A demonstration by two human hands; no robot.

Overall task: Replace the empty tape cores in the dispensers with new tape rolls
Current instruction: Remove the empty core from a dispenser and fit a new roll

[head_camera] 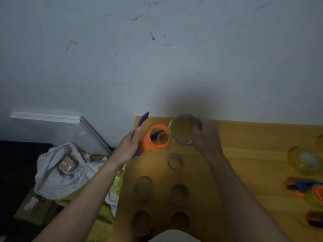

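Near the table's [244, 133] far left corner the left hand [128, 147] grips the orange dispenser [150, 143] by its blue handle; the right hand [204, 135] pinches a cardboard ring, seemingly an empty core [181, 130], just right of the dispenser's hub, touching its rim; dim light blurs whether tape remains; five cores [174, 162] lie nearer; new rolls [305, 160] sit at the right edge, partly cut off.

Held dispenser [153, 138]: orange ring body with blue handle, at frame centre, tilted, handle pointing up-left; hub bare.
Held core [181, 129]: thin translucent ring, just right of the dispenser, touching its rim, open face toward the camera.
Cores on table [174, 162]: five brownish rings, blurred, lower centre.
New tape rolls [305, 160]: yellowish clear, right edge.
Loaded dispenser [309, 190]: orange and blue, lower right, lying flat, roll fitted.
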